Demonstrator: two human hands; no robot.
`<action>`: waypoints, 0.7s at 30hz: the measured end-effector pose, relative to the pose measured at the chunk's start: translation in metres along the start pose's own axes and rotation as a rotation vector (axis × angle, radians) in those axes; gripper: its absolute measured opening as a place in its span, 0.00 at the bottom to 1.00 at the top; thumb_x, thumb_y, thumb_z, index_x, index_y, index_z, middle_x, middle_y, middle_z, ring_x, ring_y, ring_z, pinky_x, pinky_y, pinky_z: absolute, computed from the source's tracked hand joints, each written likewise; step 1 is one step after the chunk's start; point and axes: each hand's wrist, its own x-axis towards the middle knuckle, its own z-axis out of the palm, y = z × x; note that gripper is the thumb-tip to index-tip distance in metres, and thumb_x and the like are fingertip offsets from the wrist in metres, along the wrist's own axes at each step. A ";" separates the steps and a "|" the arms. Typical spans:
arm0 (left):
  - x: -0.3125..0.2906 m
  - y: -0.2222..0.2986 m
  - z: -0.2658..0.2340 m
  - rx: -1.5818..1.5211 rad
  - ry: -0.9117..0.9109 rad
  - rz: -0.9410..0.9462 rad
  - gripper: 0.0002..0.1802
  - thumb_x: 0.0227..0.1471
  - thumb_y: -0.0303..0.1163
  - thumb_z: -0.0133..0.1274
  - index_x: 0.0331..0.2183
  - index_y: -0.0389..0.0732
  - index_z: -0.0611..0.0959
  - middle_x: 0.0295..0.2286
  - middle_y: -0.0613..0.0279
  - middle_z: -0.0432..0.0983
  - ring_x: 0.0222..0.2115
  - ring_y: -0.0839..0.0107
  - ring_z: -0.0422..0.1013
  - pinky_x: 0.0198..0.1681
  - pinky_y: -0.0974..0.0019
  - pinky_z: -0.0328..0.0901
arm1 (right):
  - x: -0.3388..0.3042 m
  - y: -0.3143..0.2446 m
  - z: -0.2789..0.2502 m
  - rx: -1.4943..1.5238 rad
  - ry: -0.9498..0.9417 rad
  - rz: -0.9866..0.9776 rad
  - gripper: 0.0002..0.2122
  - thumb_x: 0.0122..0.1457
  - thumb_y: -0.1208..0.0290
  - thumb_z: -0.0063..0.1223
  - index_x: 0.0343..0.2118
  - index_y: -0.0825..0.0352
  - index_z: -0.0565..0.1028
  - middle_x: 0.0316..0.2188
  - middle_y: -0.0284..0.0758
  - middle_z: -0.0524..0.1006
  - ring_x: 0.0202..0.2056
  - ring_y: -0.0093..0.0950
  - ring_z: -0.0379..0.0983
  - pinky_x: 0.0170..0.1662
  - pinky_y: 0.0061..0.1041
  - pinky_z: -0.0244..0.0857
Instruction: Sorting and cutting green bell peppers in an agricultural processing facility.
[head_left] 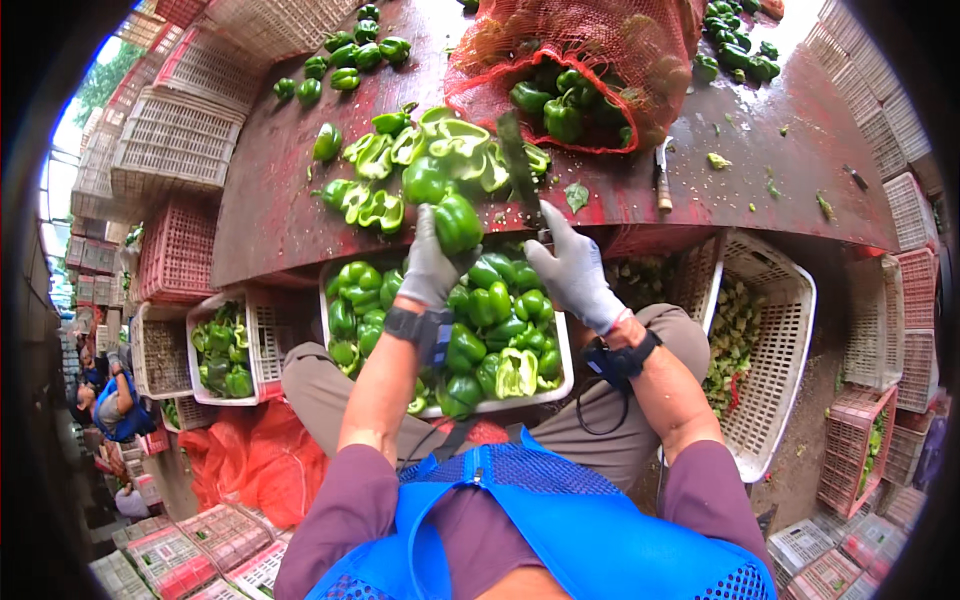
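In a grey glove, my left hand (pixel 432 262) is closed round a whole green bell pepper (pixel 460 224) at the table's near edge. My right hand (pixel 578 272), also gloved, grips a knife (pixel 516 165) by its handle, the dark broad blade pointing up and away from me. Blade and pepper are apart. Just beyond them, halved bell peppers (pixel 380 210) lie on the table with their pale insides showing. Below both hands, between my knees, a white crate (pixel 500 404) is full of green peppers, mostly whole, with a cut one near the front.
A red mesh sack (pixel 590 60) of peppers lies open on the dark red table (pixel 270 200). Another knife (pixel 663 175) rests right of it. White crates stand at my left (pixel 225 398) and right (pixel 765 400), the right one holding trimmings. Stacked crates (pixel 180 140) flank the table.
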 end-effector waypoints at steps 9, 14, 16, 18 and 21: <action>0.016 -0.020 -0.015 0.873 0.351 0.436 0.37 0.76 0.64 0.51 0.50 0.34 0.88 0.38 0.47 0.89 0.31 0.56 0.87 0.27 0.52 0.79 | -0.092 -0.037 0.045 -0.157 -0.148 0.150 0.33 0.67 0.57 0.56 0.75 0.56 0.70 0.39 0.51 0.89 0.41 0.55 0.88 0.50 0.54 0.81; 0.003 0.010 -0.063 1.055 0.372 0.631 0.36 0.76 0.63 0.47 0.56 0.40 0.90 0.49 0.38 0.89 0.53 0.40 0.85 0.58 0.42 0.76 | -0.108 -0.079 0.065 -0.059 -0.147 0.108 0.32 0.67 0.56 0.55 0.75 0.55 0.71 0.39 0.50 0.89 0.43 0.55 0.88 0.52 0.53 0.81; 0.001 -0.011 -0.034 1.136 0.300 0.573 0.35 0.76 0.62 0.47 0.57 0.41 0.90 0.51 0.37 0.89 0.55 0.38 0.83 0.61 0.42 0.74 | -0.111 -0.056 0.060 -0.149 -0.140 0.137 0.32 0.67 0.56 0.54 0.75 0.56 0.71 0.39 0.50 0.90 0.42 0.55 0.89 0.52 0.53 0.81; -0.005 -0.012 -0.033 1.218 0.301 0.616 0.35 0.76 0.62 0.48 0.60 0.42 0.88 0.52 0.36 0.88 0.56 0.36 0.82 0.62 0.40 0.73 | -0.105 -0.062 0.059 -0.197 -0.246 0.177 0.30 0.68 0.57 0.53 0.73 0.57 0.72 0.40 0.51 0.90 0.42 0.54 0.89 0.52 0.54 0.80; -0.015 -0.008 -0.024 1.340 0.325 0.739 0.37 0.76 0.64 0.47 0.65 0.44 0.85 0.54 0.35 0.86 0.57 0.34 0.81 0.62 0.38 0.73 | -0.096 -0.065 0.068 -0.278 -0.261 0.212 0.29 0.69 0.57 0.53 0.72 0.58 0.72 0.40 0.52 0.90 0.42 0.55 0.89 0.53 0.55 0.80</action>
